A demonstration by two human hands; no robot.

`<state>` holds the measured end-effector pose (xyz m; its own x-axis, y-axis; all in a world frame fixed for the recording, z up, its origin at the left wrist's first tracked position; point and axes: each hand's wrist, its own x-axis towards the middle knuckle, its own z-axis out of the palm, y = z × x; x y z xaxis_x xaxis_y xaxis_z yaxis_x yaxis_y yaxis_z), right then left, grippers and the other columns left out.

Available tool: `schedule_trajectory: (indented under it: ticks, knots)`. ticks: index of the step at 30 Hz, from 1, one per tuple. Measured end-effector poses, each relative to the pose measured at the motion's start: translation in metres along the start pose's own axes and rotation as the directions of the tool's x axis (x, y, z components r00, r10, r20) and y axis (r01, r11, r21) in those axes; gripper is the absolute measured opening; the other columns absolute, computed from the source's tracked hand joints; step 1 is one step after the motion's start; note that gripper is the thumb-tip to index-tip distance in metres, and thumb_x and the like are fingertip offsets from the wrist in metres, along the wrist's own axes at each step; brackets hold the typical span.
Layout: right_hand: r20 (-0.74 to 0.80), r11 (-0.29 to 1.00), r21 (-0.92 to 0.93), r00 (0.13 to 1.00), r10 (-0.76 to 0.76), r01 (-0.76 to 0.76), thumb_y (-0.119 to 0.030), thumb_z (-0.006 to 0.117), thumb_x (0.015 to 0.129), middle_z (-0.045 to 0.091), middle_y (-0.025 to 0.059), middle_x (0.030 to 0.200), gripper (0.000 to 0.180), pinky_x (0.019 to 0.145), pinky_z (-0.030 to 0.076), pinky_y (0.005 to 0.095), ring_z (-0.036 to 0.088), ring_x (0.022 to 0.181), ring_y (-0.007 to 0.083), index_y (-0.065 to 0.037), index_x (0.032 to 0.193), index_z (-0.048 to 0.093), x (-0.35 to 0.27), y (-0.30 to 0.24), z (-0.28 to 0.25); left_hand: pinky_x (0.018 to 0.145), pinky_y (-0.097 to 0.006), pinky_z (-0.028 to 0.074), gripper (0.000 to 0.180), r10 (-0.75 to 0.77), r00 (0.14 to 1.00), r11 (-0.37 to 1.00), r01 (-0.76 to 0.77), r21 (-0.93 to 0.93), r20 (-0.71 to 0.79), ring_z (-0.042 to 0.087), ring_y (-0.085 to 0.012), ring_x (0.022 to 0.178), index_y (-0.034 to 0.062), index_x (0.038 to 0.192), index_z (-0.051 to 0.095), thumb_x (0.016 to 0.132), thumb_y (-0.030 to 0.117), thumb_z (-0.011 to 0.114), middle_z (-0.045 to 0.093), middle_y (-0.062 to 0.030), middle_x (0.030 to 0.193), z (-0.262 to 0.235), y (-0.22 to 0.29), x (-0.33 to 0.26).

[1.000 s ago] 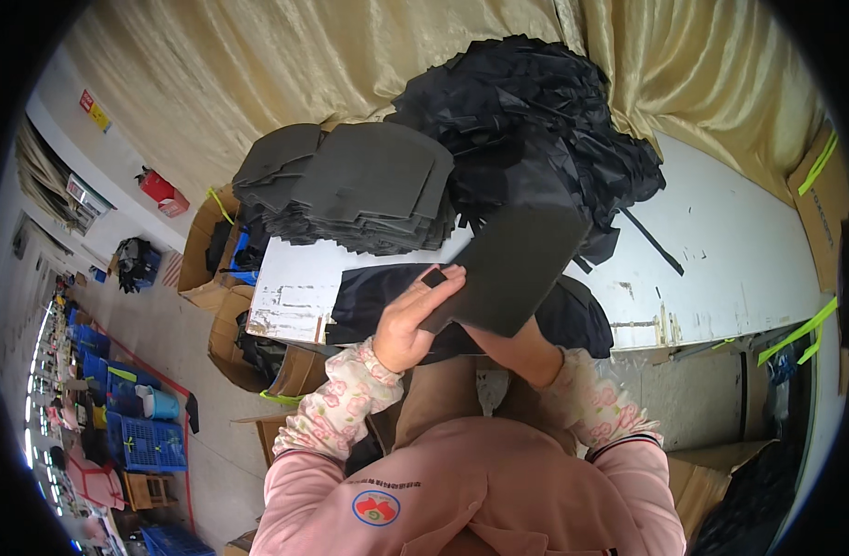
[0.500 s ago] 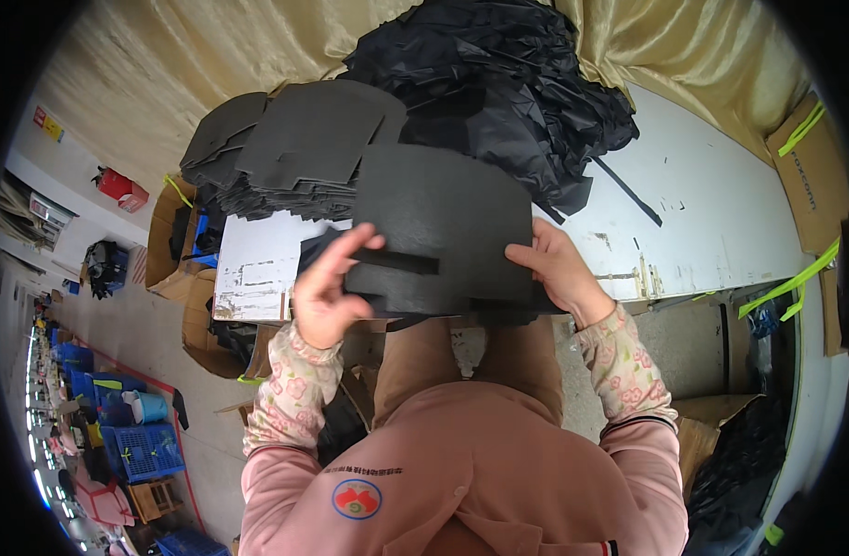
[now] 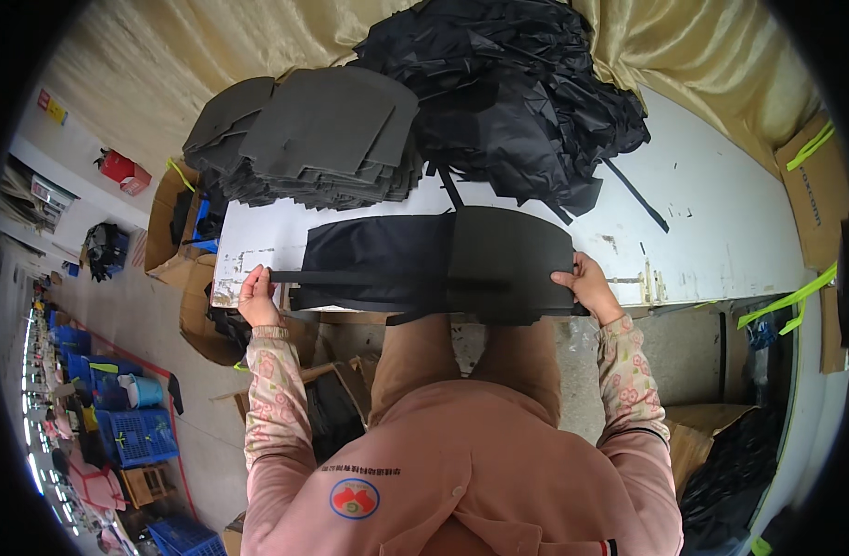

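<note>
At the table's front edge, a dark grey foam sheet (image 3: 512, 246) with a curved top lies partly over a black fabric piece (image 3: 378, 243). My right hand (image 3: 589, 285) pinches the foam sheet at its right edge, thumb on top. Away to the left, my left hand (image 3: 257, 296) is closed on the end of a narrow black strip (image 3: 350, 277). The strip stretches rightward across the fabric and onto the foam sheet. Exactly where its right end stops is hard to make out against the dark foam.
Stacked grey foam sheets (image 3: 327, 120) stand at the back left of the white table (image 3: 702, 222). A heap of black fabric (image 3: 508, 93) lies beside them, against a gold curtain (image 3: 721, 46). Cardboard boxes (image 3: 179, 250) stand off the table's left end.
The foam sheet has come down onto the black fabric, turning flatter and shifting right. My left hand has moved left and drawn the strip out straight. My right hand still grips the sheet's edge.
</note>
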<state>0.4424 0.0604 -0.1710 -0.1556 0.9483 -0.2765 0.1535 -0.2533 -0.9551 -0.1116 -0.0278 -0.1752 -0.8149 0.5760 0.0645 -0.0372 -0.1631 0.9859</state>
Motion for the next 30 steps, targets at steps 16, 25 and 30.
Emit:
schedule_trajectory:
  ticks: [16,25,30]
  knots:
    - [0.149,0.930,0.311,0.976,0.157,-0.197,-0.005,0.065,0.086,0.068,0.0093,0.095,0.028,0.063,0.055,0.0220,0.067,0.076,0.0128,0.002,0.111,0.053,-0.007,-0.007,-0.005,0.099,-0.037,0.043,0.048,-0.584,-0.158,0.189,0.928,0.322,0.796,0.053,-0.0241,0.117,0.0010,0.126,0.049,0.094,0.037,0.054,0.056,-0.0114,0.124,0.148,0.004,-0.254]
    - [0.083,0.973,0.224,0.996,0.032,-0.049,-0.002,0.067,0.084,0.065,0.0091,0.099,0.030,0.074,0.051,0.0240,0.063,0.082,0.0124,0.001,0.109,0.052,-0.015,-0.005,-0.001,0.102,-0.039,0.039,0.040,-0.630,0.073,0.142,0.990,0.023,0.773,0.052,-0.0231,0.115,0.0072,0.122,0.050,0.088,0.024,0.065,0.054,-0.0073,0.123,0.191,-0.027,-0.266]
    - [-0.002,0.991,0.091,0.996,-0.094,0.093,0.003,0.066,0.082,0.064,0.0097,0.099,0.032,0.079,0.050,0.0254,0.061,0.087,0.0123,0.003,0.110,0.048,-0.016,0.004,0.001,0.098,-0.039,0.041,0.036,-0.672,0.046,0.145,0.987,0.071,0.739,0.055,-0.0231,0.109,0.0073,0.119,0.052,0.088,0.021,0.065,0.058,-0.0067,0.116,0.194,-0.026,-0.271]
